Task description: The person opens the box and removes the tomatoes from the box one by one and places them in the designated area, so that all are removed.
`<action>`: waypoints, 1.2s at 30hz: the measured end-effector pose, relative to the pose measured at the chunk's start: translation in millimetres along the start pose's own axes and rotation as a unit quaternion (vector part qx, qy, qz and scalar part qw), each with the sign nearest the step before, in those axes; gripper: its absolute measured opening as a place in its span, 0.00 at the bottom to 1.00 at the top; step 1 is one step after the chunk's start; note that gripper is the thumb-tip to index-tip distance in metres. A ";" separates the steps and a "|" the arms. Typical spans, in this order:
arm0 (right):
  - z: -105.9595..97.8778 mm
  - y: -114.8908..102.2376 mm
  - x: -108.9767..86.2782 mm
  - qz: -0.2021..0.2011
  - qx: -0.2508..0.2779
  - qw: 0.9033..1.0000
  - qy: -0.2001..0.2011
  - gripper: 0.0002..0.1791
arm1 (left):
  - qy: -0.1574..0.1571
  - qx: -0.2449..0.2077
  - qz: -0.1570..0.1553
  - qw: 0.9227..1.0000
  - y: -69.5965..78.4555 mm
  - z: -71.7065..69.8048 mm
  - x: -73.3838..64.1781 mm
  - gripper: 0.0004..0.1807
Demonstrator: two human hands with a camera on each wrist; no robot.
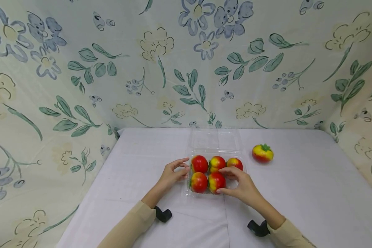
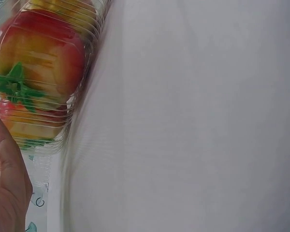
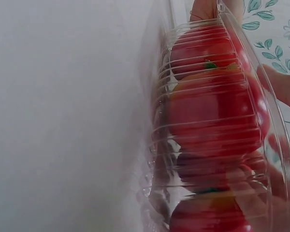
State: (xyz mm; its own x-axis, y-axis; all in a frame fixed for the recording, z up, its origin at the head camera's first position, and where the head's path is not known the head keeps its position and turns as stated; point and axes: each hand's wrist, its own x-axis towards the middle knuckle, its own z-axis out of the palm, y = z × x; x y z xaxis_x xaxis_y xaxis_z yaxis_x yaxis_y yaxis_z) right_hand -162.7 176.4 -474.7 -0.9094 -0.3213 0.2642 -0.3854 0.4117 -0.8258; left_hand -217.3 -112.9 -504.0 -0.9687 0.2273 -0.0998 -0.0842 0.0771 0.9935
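Note:
A clear plastic container (image 1: 189,194) stands on the table with its lid (image 1: 215,140) folded back. Several red-and-yellow fruits (image 1: 199,164) with green leafy tops sit in it in two rows. At its left edge, my left hand (image 1: 169,176) touches the side with thumb and forefinger spread apart. My right hand (image 1: 244,186) reaches in from the right, thumb and fingers round the front-row middle fruit (image 1: 216,181). The left wrist view shows fruit through the ribbed wall; in the right wrist view the container partly covers my right fingers (image 3: 282,87).
One more fruit (image 1: 262,153) lies on the white tablecloth (image 1: 297,179), to the right of the container. A floral-patterned cloth (image 1: 161,75) hangs behind the table and along both sides.

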 end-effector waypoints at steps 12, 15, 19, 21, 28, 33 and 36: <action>6.2 2.2 1.0 0.015 -0.024 1.000 -0.005 0.36 | 0.001 0.002 -0.001 1.000 -1.5 -0.9 0.6 0.25; 6.7 2.0 1.2 0.010 -0.039 0.999 -0.005 0.36 | -0.001 -0.002 0.004 1.000 -1.4 -1.1 0.5 0.25; 6.5 0.8 2.1 0.003 -0.058 0.998 -0.007 0.36 | -0.004 -0.003 0.007 1.000 -1.6 -1.4 0.3 0.25; 6.0 -0.3 2.6 0.000 -0.066 0.998 -0.008 0.36 | -0.005 -0.004 0.008 1.000 -1.6 -1.3 0.4 0.25; 5.3 -3.4 4.1 -0.008 -0.090 0.996 -0.014 0.36 | -0.005 -0.008 0.008 1.000 -1.6 -1.1 0.7 0.25; 4.8 -4.2 4.4 -0.003 -0.101 0.995 -0.019 0.36 | -0.002 -0.008 -0.001 1.000 -1.5 -1.1 1.1 0.25; 4.1 -4.3 4.6 0.001 -0.105 0.994 -0.023 0.36 | -0.002 -0.006 0.001 1.000 -2.3 -1.2 1.7 0.25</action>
State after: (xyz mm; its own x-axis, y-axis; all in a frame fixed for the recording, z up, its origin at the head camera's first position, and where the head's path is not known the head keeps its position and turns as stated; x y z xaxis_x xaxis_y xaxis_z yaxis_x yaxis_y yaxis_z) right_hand -164.6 169.6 -472.0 -0.9039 -0.3566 0.2364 -0.4124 0.5792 -0.7031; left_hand -219.0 -113.9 -506.4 -0.9679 0.2314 -0.0977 -0.0847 0.0652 0.9943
